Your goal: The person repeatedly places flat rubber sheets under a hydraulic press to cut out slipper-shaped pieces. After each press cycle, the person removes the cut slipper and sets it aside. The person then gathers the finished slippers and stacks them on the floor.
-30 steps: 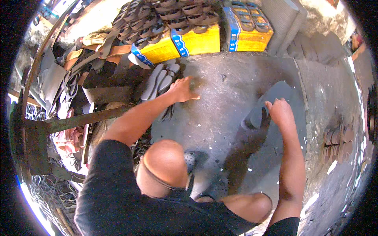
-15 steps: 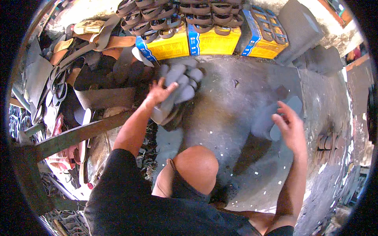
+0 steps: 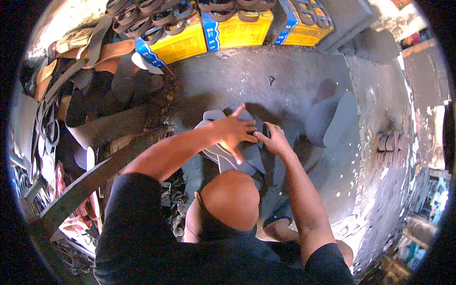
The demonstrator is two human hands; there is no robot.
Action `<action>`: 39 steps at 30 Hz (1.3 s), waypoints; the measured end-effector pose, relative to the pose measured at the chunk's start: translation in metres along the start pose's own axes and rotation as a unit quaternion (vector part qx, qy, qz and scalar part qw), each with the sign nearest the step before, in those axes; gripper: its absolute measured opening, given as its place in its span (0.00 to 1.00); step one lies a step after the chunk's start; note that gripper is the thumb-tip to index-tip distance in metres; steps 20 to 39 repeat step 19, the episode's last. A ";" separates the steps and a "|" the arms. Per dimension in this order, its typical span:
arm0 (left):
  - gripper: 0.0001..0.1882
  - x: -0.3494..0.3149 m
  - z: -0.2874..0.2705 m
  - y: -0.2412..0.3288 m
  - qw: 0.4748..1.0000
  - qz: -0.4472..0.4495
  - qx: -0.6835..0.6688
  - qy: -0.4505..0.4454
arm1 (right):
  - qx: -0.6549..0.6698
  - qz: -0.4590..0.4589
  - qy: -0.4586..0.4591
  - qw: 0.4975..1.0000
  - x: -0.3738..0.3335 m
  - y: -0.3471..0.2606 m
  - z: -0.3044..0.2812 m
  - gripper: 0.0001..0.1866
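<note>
Just beyond my bare knee, a loose pile of grey sole-shaped pieces point(image 3: 213, 115) lies on the floor. My left hand point(image 3: 232, 133) rests across its top with the fingers spread wide. At the pile's right side is my right hand point(image 3: 276, 139), its thumb close to the left fingertips and its fingers curled at the edge of the pieces. Both hands hide much of the pile. Further right, a neater stack of grey soles point(image 3: 338, 121) leans over on the floor, touched by neither hand.
Yellow and blue boxes point(image 3: 240, 34) topped with dark sandals line the far side. Scrap sheets and straps heap up on the left behind a wooden beam point(image 3: 102, 173). Small brown pieces point(image 3: 392, 142) are stacked at the right. White scraps dot the floor point(image 3: 304, 202).
The loose pile has come from the far left to just beyond my knee. My left hand moved right with it; my right hand left the neat stack's side and came to the pile. The view shifted.
</note>
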State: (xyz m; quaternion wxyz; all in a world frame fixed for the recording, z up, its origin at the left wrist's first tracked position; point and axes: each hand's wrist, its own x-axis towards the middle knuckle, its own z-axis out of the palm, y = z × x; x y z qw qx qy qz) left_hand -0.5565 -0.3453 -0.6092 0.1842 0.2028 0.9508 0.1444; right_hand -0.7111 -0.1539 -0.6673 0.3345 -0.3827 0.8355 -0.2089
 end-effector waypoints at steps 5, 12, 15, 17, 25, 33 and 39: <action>0.42 -0.063 0.016 0.023 0.440 -0.517 -0.255 0.689 | -0.051 0.080 0.006 0.995 -0.021 -0.005 0.004 0.63; 0.69 -0.070 0.158 0.111 0.262 -0.469 -0.720 0.439 | 0.017 0.044 0.001 0.999 0.010 0.016 0.015 0.73; 0.69 -0.037 0.125 0.109 0.334 -0.402 -0.722 0.454 | 0.026 0.060 -0.049 0.997 0.008 0.009 0.014 0.77; 0.69 -0.027 0.089 0.080 0.370 -0.362 -0.715 0.470 | 0.016 0.141 -0.059 0.988 0.007 0.007 0.013 0.77; 0.69 -0.026 0.091 0.054 0.403 -0.346 -0.709 0.464 | 0.009 0.179 -0.063 0.982 0.004 0.008 0.011 0.77; 0.69 -0.026 0.091 0.054 0.403 -0.346 -0.709 0.464 | 0.009 0.179 -0.063 0.982 0.004 0.008 0.011 0.77; 0.69 -0.026 0.091 0.054 0.403 -0.346 -0.709 0.464 | 0.009 0.179 -0.063 0.982 0.004 0.008 0.011 0.77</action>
